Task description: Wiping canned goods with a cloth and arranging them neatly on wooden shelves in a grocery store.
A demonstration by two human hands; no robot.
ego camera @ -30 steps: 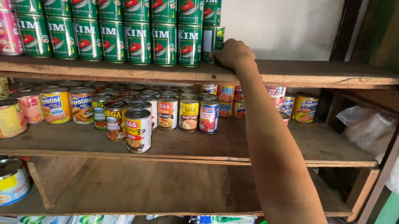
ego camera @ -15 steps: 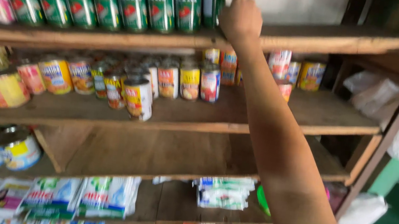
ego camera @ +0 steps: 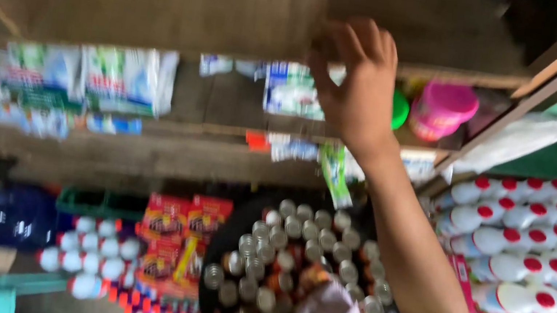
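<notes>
Since the earlier frame, the view has dropped from the can shelves to the lower shelves and the floor, and the right hand (ego camera: pixel 359 87) has come off the upper shelf edge; it now hangs in front of the wooden shelf (ego camera: pixel 169 0), which is bare along its front edge. The whole picture is blurred by motion. Right of the arm lie rows of white bottles with red caps (ego camera: pixel 538 239), close to the forearm. Below the wrist a round black tub of cans (ego camera: pixel 297 277) sits between the bottles and some red packets (ego camera: pixel 183 227). Behind the hand, on the lower shelf, are white packets (ego camera: pixel 292 89) and a pink tub (ego camera: pixel 444 109). The fingers are loosely spread and hold nothing. The left hand is out of sight.
</notes>
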